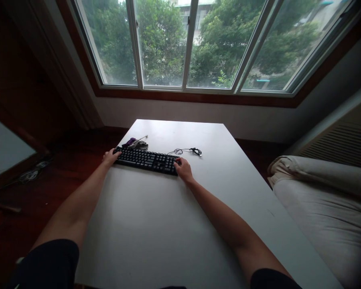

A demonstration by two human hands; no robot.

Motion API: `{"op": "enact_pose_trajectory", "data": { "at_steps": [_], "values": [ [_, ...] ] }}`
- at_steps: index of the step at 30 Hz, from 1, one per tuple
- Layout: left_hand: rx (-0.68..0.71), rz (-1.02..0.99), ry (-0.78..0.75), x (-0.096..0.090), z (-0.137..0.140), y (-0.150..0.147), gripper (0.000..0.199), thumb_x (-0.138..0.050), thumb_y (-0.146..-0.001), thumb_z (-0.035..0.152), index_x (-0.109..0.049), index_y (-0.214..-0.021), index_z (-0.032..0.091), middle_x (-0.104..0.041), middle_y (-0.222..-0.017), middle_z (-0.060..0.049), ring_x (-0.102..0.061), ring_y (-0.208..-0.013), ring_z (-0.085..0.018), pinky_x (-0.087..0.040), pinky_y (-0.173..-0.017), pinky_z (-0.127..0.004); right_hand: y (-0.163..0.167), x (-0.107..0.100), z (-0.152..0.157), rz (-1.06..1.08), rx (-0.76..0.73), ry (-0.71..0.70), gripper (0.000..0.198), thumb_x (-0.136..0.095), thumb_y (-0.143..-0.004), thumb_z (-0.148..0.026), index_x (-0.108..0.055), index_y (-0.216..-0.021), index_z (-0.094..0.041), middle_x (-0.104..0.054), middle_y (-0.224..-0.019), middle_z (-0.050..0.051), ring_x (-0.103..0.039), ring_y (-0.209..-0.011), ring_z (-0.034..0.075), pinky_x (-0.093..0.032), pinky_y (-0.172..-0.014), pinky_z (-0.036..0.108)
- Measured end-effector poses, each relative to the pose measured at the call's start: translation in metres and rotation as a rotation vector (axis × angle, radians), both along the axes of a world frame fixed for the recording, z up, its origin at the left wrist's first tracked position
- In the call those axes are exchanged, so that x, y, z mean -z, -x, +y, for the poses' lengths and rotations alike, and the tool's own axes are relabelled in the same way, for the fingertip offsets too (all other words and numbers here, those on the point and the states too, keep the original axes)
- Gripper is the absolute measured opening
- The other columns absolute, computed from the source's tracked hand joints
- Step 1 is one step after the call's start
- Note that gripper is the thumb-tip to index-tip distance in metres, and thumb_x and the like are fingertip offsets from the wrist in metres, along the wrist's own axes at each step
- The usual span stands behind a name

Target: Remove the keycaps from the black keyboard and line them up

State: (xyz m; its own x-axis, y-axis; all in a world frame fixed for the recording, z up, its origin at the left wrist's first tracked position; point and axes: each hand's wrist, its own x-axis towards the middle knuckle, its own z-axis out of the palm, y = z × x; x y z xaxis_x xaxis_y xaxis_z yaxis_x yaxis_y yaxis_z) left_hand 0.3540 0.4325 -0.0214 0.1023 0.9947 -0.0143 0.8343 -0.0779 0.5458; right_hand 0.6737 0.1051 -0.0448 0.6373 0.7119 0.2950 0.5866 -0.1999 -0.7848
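Note:
A black full-size keyboard (pixel 149 160) lies across the white table, its right end slightly nearer to me. My left hand (pixel 110 156) grips its left end, thumb over the top edge. At the opposite end my right hand (pixel 184 168) is closed round the corner by the number pad; the fingers underneath are hidden. From the keyboard's back a thin black cable (pixel 180 151) runs to a bundled coil with a plug (pixel 196 151). Just behind the left half sit a purple cloth-like item (pixel 130 141) and a grey-green crumpled item (pixel 141 145), with a thin stick (pixel 140 139) across them.
The white table (pixel 168 224) reaches toward a wall under a wide window (pixel 186 48). A sofa with a pale cover (pixel 325 208) stands on the right. Dark red floor (pixel 63 176) lies to the left, with loose cables (pixel 31 174) on it.

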Motion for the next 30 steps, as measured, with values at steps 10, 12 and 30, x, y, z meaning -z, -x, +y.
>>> {"op": "enact_pose_trajectory", "data": {
  "at_steps": [10,12,30],
  "values": [
    [0.011,-0.224,-0.245,0.027,-0.019,-0.012,0.060,-0.061,-0.086,0.045,-0.057,-0.140,0.020,-0.051,-0.147,-0.014,-0.044,-0.137,-0.034,-0.033,-0.118,-0.045,-0.023,-0.007,0.008,-0.025,-0.046,0.129,0.036,-0.060,-0.093,-0.042,-0.065,-0.125,-0.027,-0.073,-0.111,0.005,-0.067,-0.105,0.024,-0.050,-0.096,0.037],
    [0.021,-0.237,-0.275,0.026,-0.023,-0.015,0.059,-0.063,-0.084,0.043,-0.058,-0.138,0.019,-0.051,-0.147,-0.013,-0.041,-0.139,-0.034,-0.030,-0.120,-0.046,-0.026,-0.012,0.015,-0.023,-0.007,0.182,0.039,-0.059,-0.094,-0.044,-0.062,-0.129,-0.027,-0.074,-0.112,0.007,-0.068,-0.106,0.026,-0.050,-0.096,0.039],
    [-0.040,-0.258,-0.359,0.027,-0.105,-0.026,0.010,-0.056,-0.086,0.027,-0.063,-0.090,0.021,-0.064,-0.099,-0.009,-0.060,-0.097,-0.027,-0.047,-0.093,-0.041,-0.095,-0.037,0.071,-0.150,0.117,0.538,0.046,-0.051,-0.097,-0.048,-0.061,-0.131,-0.019,-0.065,-0.133,0.019,-0.055,-0.128,0.033,-0.046,-0.102,0.043]
  ]
}}
